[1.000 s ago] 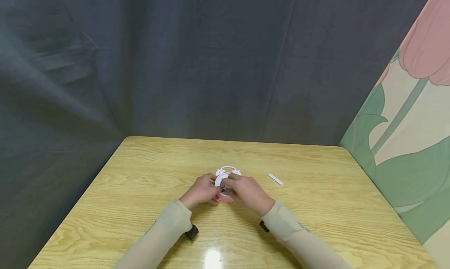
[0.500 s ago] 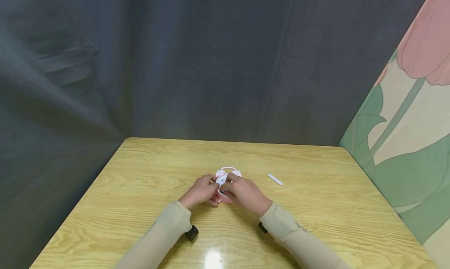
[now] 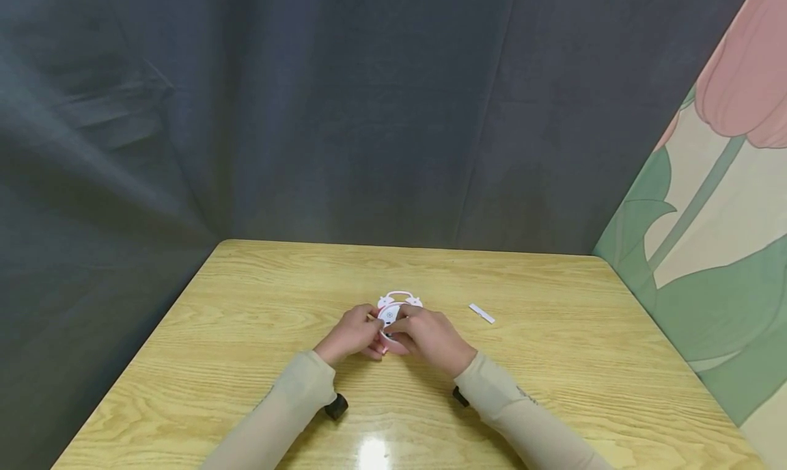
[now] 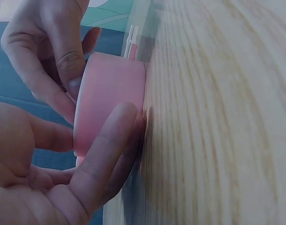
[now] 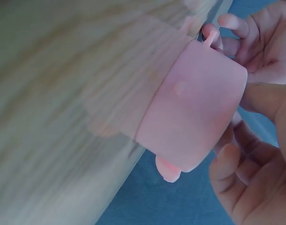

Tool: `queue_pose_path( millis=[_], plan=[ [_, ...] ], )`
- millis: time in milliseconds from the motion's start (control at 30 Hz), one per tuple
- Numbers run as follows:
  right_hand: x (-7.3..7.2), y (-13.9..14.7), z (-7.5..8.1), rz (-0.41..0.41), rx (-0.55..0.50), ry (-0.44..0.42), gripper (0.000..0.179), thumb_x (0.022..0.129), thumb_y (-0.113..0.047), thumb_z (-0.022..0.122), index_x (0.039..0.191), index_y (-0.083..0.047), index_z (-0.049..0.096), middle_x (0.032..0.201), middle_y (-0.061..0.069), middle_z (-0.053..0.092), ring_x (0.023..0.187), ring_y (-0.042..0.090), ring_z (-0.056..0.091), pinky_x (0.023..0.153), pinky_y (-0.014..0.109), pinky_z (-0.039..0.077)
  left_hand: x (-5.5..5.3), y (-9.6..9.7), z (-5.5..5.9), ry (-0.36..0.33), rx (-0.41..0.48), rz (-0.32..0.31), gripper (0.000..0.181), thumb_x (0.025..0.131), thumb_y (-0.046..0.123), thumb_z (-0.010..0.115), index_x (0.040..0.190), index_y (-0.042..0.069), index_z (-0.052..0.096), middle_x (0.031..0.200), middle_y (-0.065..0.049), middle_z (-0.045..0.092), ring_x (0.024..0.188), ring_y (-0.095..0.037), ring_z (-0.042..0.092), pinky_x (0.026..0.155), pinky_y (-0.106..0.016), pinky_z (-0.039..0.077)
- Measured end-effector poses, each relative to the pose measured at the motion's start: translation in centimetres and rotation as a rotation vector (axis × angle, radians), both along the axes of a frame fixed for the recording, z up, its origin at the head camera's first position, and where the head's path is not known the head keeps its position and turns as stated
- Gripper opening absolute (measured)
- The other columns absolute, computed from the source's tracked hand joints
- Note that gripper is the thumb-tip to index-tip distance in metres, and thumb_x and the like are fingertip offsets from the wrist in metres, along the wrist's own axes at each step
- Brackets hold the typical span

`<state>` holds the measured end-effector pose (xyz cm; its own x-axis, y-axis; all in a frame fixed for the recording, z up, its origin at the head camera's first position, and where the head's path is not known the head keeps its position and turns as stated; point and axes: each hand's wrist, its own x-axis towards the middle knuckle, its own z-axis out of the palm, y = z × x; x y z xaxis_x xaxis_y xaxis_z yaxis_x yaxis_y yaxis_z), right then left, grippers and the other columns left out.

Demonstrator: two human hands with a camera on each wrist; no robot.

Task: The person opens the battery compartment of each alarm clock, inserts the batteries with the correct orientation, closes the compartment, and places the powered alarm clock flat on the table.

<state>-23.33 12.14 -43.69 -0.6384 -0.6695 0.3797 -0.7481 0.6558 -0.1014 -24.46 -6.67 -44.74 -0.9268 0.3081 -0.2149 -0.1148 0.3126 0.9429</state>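
Observation:
A pink alarm clock (image 3: 390, 315) lies on the table with its white back upward; its handle and two bells point away from me. My left hand (image 3: 352, 332) grips its left side, fingers and thumb along the pink case (image 4: 112, 93). My right hand (image 3: 433, 337) bends over the back of the clock, fingertips at a dark recess in its near part. Whether those fingertips pinch something small is hidden. In the right wrist view, the right hand (image 5: 255, 178) is beside the pink case (image 5: 194, 103), with the left hand (image 5: 269, 47) beyond.
A small white strip (image 3: 481, 313), like a battery cover, lies to the right of the clock. The wooden table (image 3: 277, 272) ends at a dark curtain (image 3: 369, 115) behind. A floral wall hanging (image 3: 707, 251) stands at the right.
The right hand's fingers have shifted slightly on the clock's back, uncovering more of its white surface. The left hand keeps its hold, and the white strip stays in place.

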Motion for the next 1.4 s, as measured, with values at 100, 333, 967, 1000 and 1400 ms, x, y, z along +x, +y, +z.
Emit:
queue_pose_path(
  millis=[100, 333, 967, 1000, 1400],
  plan=[
    [-0.1, 0.0, 0.0, -0.006, -0.011, -0.012, 0.015, 0.088, -0.012, 0.077, 0.096, -0.025, 0.08, 0.088, -0.008, 0.063, 0.07, 0.003, 0.054, 0.057, 0.018, 0.05, 0.0, 0.0, 0.1, 0.006, -0.002, 0.001, 0.03, 0.098, 0.006, 0.043, 0.124, -0.008, 0.049, 0.08, -0.019, 0.065, 0.06, -0.02, 0.067, 0.059, -0.034, 0.062],
    [0.0, -0.3, 0.0, -0.07, -0.093, -0.14, 0.015, 0.091, -0.012, 0.07, 0.101, -0.019, 0.078, 0.092, -0.003, 0.06, 0.071, 0.006, 0.053, 0.056, 0.02, 0.047, 0.0, 0.2, 0.1, 0.009, 0.002, 0.01, 0.029, 0.098, 0.006, 0.043, 0.123, -0.007, 0.049, 0.078, -0.017, 0.064, 0.057, -0.018, 0.066, 0.057, -0.033, 0.061],
    [-0.3, -1.2, -0.3, -0.604, -0.256, -0.572, 0.109, 0.076, -0.054, 0.079, 0.154, 0.001, 0.026, 0.121, 0.029, 0.05, 0.091, 0.031, 0.057, 0.076, 0.046, 0.055, 0.2, 0.3, 0.1, 0.016, -0.034, -0.03, 0.033, 0.1, 0.009, 0.041, 0.128, -0.007, 0.046, 0.07, -0.017, 0.063, 0.05, -0.018, 0.059, 0.048, -0.034, 0.058],
    [-0.4, -1.1, -0.4, -0.599, -0.264, -0.59, 0.108, 0.077, -0.053, 0.079, 0.154, 0.001, 0.026, 0.121, 0.029, 0.05, 0.091, 0.03, 0.057, 0.075, 0.045, 0.055, 0.3, 0.3, 0.1, 0.025, -0.041, -0.035, 0.034, 0.1, 0.009, 0.04, 0.129, -0.007, 0.045, 0.069, -0.017, 0.062, 0.049, -0.018, 0.057, 0.046, -0.034, 0.057],
    [-1.0, -1.2, -0.2, -0.574, -0.314, -0.714, 0.1, 0.08, -0.041, 0.082, 0.153, -0.001, 0.026, 0.126, 0.027, 0.05, 0.096, 0.03, 0.057, 0.08, 0.044, 0.053, 0.2, 0.4, -0.2, 0.035, -0.041, -0.033, 0.04, 0.098, 0.008, 0.039, 0.135, -0.009, 0.041, 0.065, -0.015, 0.059, 0.047, -0.018, 0.056, 0.044, -0.033, 0.057]
  ],
)
